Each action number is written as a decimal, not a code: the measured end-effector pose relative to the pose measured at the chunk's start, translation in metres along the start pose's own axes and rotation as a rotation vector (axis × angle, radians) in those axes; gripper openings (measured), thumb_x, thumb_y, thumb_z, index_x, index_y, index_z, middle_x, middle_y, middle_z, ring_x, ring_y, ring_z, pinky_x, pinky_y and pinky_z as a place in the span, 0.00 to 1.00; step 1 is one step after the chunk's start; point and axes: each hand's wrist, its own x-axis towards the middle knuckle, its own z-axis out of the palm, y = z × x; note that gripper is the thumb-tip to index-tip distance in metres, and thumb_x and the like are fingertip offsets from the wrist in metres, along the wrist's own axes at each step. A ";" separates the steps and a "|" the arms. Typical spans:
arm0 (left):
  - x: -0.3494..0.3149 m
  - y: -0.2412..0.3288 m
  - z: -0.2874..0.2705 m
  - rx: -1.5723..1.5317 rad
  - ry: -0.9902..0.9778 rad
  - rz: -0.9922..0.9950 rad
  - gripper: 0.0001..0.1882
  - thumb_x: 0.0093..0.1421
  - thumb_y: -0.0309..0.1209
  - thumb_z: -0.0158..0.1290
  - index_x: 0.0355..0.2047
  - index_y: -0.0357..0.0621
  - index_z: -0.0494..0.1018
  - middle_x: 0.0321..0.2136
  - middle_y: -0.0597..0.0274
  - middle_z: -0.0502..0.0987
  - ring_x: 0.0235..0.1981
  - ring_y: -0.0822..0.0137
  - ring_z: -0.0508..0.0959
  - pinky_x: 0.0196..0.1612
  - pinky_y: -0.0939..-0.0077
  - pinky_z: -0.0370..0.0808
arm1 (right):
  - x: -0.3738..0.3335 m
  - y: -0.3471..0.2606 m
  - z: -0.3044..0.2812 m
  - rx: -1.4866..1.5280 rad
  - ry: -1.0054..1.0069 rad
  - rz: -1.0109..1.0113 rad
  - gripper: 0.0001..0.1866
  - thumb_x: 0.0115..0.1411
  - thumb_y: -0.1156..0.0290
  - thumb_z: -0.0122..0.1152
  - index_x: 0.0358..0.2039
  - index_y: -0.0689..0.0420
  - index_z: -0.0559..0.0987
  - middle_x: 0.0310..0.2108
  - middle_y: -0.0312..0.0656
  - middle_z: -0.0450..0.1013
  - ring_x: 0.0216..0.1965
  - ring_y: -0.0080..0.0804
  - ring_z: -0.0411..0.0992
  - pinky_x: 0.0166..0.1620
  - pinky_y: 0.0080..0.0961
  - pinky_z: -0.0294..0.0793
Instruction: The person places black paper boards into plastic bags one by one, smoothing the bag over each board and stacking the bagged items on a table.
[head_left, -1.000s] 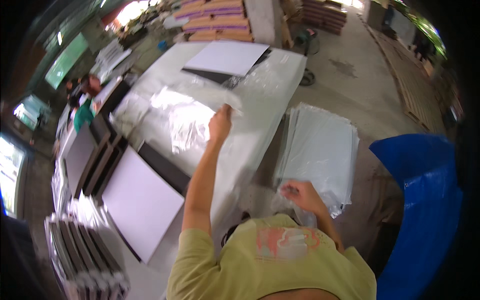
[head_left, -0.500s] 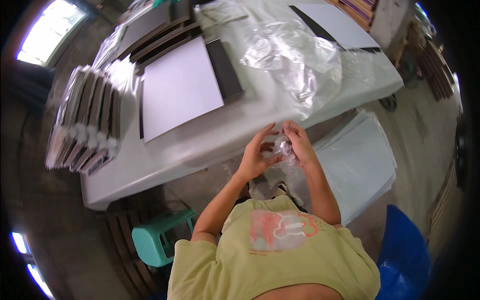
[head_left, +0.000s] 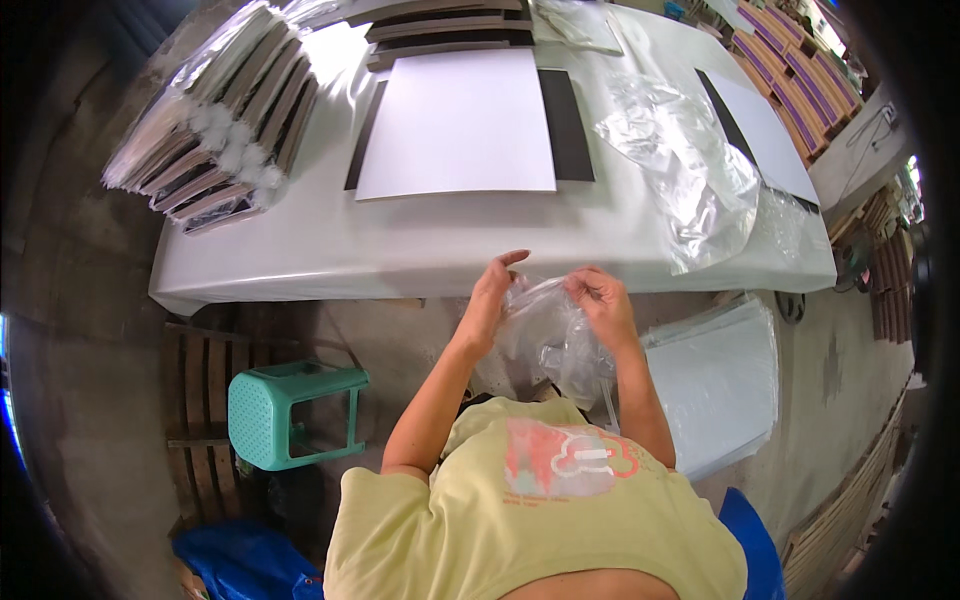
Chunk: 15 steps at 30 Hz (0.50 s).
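Note:
Just off the front edge of the table, my left hand (head_left: 487, 305) and my right hand (head_left: 606, 308) stretch a clear plastic bag (head_left: 553, 325) between them. The fingers of my right hand pinch its upper edge. My left hand grips the other side near the thumb, its index finger pointing out over the table. Loose film hangs below both hands. Beyond them, a white sheet (head_left: 455, 125) lies over dark boards (head_left: 567, 130), which show at both sides. To the right on the table is a crumpled pile of clear plastic bags (head_left: 690, 180).
Film-wrapped boards (head_left: 225, 120) are stacked at the table's left end, and more dark boards (head_left: 450, 30) at the back. A white sheet (head_left: 770, 135) lies far right. Below stand a green stool (head_left: 260, 415) and a pile of pale sheets (head_left: 715, 385). Pallets (head_left: 800, 75) stand behind.
My hands have moved apart, and the bunched plastic between them is now spread out and hanging. The view has turned, so the table sits squarer in front of me.

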 end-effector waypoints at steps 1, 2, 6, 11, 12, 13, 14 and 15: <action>-0.003 0.004 -0.006 0.019 0.000 0.091 0.14 0.59 0.39 0.46 0.33 0.40 0.70 0.23 0.71 0.68 0.25 0.78 0.68 0.25 0.87 0.63 | 0.004 -0.002 0.014 0.003 0.063 -0.095 0.09 0.53 0.69 0.57 0.29 0.63 0.77 0.30 0.37 0.68 0.27 0.17 0.64 0.29 0.17 0.65; -0.004 0.009 -0.017 0.134 -0.089 0.165 0.14 0.59 0.39 0.46 0.33 0.40 0.70 0.22 0.71 0.68 0.24 0.79 0.68 0.24 0.87 0.63 | 0.007 -0.006 0.027 -0.046 0.113 -0.124 0.09 0.53 0.69 0.57 0.28 0.63 0.77 0.30 0.38 0.67 0.28 0.18 0.64 0.30 0.17 0.65; 0.001 0.021 -0.074 0.302 -0.166 0.172 0.14 0.56 0.38 0.50 0.35 0.40 0.71 0.20 0.72 0.68 0.20 0.81 0.66 0.19 0.88 0.61 | 0.019 -0.019 0.076 -0.268 0.231 -0.274 0.10 0.55 0.68 0.54 0.27 0.62 0.77 0.28 0.38 0.67 0.30 0.22 0.65 0.32 0.17 0.65; 0.007 0.041 -0.135 -0.192 -0.549 -0.138 0.13 0.54 0.36 0.53 0.36 0.42 0.72 0.20 0.73 0.68 0.15 0.83 0.62 0.15 0.87 0.55 | 0.043 -0.012 0.123 0.467 0.157 -0.045 0.09 0.58 0.66 0.51 0.26 0.58 0.74 0.18 0.31 0.64 0.20 0.19 0.63 0.24 0.15 0.65; 0.002 0.061 -0.139 -0.042 -0.641 -0.121 0.12 0.55 0.36 0.52 0.35 0.42 0.72 0.20 0.72 0.68 0.15 0.83 0.61 0.14 0.87 0.54 | 0.048 -0.014 0.122 0.718 0.147 0.081 0.09 0.58 0.65 0.51 0.26 0.56 0.73 0.15 0.30 0.63 0.16 0.18 0.62 0.21 0.15 0.64; -0.001 0.076 -0.144 0.112 -0.725 -0.100 0.11 0.56 0.36 0.51 0.34 0.42 0.72 0.20 0.72 0.68 0.14 0.83 0.61 0.13 0.87 0.53 | 0.053 -0.018 0.121 0.968 0.127 0.209 0.09 0.59 0.64 0.50 0.26 0.55 0.72 0.11 0.28 0.61 0.12 0.16 0.61 0.17 0.14 0.63; 0.004 0.079 -0.154 0.412 -0.666 -0.154 0.11 0.58 0.36 0.48 0.33 0.41 0.72 0.20 0.73 0.67 0.18 0.81 0.62 0.19 0.87 0.59 | 0.060 -0.024 0.119 0.896 -0.009 0.208 0.09 0.59 0.63 0.50 0.27 0.55 0.70 0.07 0.26 0.57 0.05 0.13 0.54 0.10 0.13 0.56; 0.010 0.076 -0.166 0.378 -0.616 -0.088 0.11 0.58 0.36 0.48 0.33 0.41 0.72 0.20 0.73 0.67 0.19 0.80 0.63 0.22 0.86 0.60 | 0.064 -0.029 0.121 0.781 -0.050 0.235 0.09 0.58 0.63 0.51 0.28 0.56 0.70 0.07 0.26 0.56 0.05 0.13 0.53 0.11 0.13 0.57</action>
